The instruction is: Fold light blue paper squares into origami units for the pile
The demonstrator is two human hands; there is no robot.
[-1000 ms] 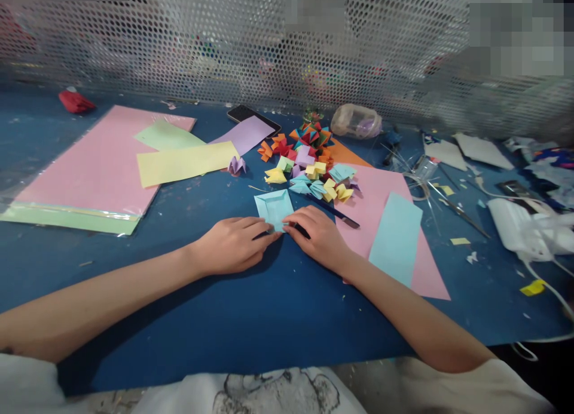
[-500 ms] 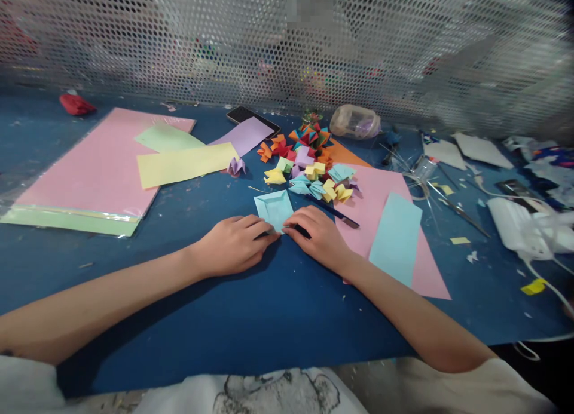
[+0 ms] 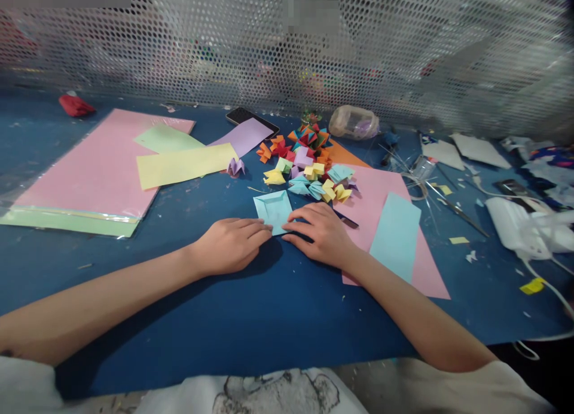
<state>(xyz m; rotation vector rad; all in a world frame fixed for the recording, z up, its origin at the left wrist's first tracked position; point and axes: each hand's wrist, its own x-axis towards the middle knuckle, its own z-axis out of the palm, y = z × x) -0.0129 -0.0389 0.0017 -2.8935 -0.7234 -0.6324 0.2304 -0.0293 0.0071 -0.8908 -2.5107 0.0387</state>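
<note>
A light-blue square of paper [image 3: 274, 208] with folded edges lies flat on the table in front of me. My left hand [image 3: 233, 244] rests at its lower left corner, palm down, fingers stretched out over the paper's edge. On the right side of the square, my right hand [image 3: 319, 235] has its fingers apart, with fingertips at the paper's edge and the thumb just below. Neither hand grips the paper. Right behind the square is a pile of small folded paper pieces [image 3: 309, 163] in several colours. A lone purple folded piece [image 3: 235, 166] sits to the left.
Left lies a plastic-wrapped pack of pink paper [image 3: 94, 169], with a yellow strip [image 3: 188, 164] partly over it. A phone [image 3: 253, 120] is partly under a purple sheet. Right are a pink sheet [image 3: 430, 270], a light-blue strip [image 3: 397, 235], tweezers [image 3: 469, 217] and a white power strip [image 3: 515, 229].
Both hands have eased slightly apart at the square's near edge. My right hand's fingers have spread and moved up a little along its right side. The paper has stayed in place.
</note>
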